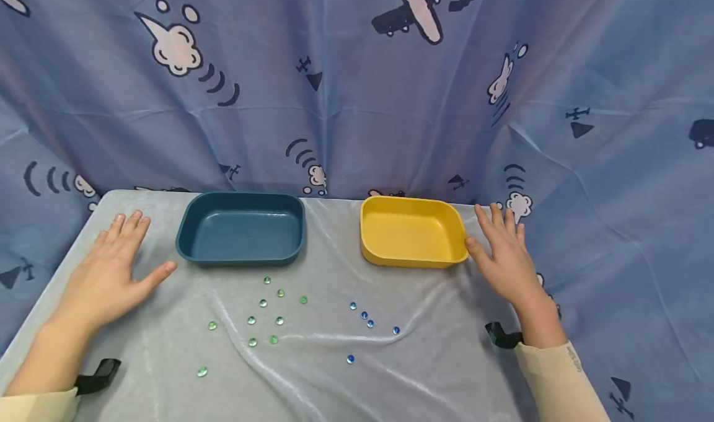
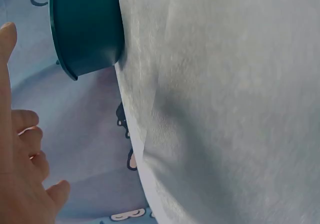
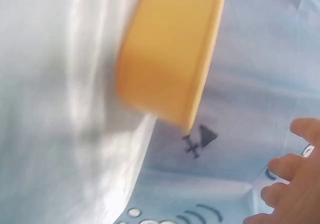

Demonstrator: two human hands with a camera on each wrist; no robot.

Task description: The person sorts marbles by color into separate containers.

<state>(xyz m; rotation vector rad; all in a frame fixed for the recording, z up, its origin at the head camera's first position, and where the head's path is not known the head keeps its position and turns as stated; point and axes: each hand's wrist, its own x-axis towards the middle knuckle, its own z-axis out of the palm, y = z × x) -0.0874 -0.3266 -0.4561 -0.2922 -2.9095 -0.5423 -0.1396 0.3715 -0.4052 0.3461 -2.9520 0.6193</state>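
My left hand [image 1: 111, 273] is spread with straight fingers, left of a dark teal tray [image 1: 240, 263] and apart from it. The left wrist view shows the same tray [image 2: 87, 28] beyond the fingers. On the right, my other hand [image 1: 504, 254] is spread beside a yellow tray [image 1: 413, 263]; its thumb tip is by the rim, and whether it touches cannot be told. The right wrist view has that tray [image 3: 160, 48] blurred, with the fingers clear of it. Several green glass beads [image 1: 279, 320] lie scattered in front of the teal tray, and several blue beads [image 1: 370, 324] in front of the yellow one.
A wrinkled pale grey cloth [image 1: 312, 385] covers the table. Behind it and along both sides hangs a blue curtain [image 1: 357, 100] printed with planes and clouds. Black straps [image 1: 99, 375] show at both wrists, by cream sleeves [image 1: 558, 378].
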